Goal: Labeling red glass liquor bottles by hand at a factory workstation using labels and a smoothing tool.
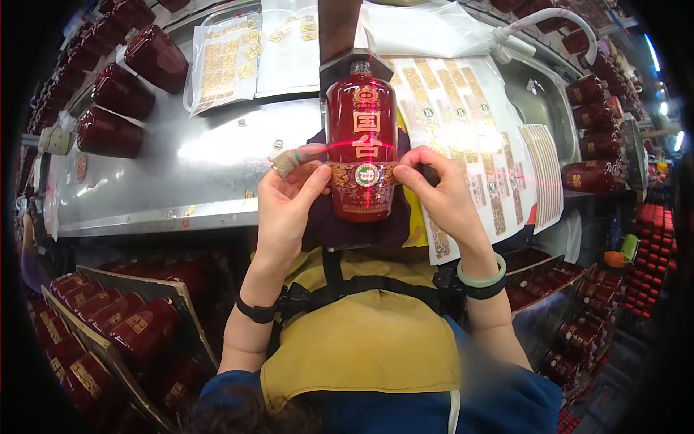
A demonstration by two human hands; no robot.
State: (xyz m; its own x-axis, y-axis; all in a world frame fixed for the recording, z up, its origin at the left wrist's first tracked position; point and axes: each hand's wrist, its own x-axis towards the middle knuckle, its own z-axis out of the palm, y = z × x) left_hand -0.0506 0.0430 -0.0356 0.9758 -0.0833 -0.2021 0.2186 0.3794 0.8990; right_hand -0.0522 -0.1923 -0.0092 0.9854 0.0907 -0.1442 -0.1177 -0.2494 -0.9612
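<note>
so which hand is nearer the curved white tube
Right. The right hand is below and left of the curved white tube in view; the left hand is farther left, across the dark red glass bottle.

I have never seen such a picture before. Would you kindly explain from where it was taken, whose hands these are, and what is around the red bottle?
There is no machine here: these are a person's own two hands. The single picture comes from a wide camera worn on that person's head, looking down, so straight edges bend near the rim and the forearms enter from below.

The left hand and the right hand each pinch one end of a label strip, which lies across the lower part of the red bottle. A thin red line of light crosses the bottle above it.

Beside them is a metal table. Label sheets lie toward its far side, more bottles are at the left, and a long label sheet is at the right.
</note>
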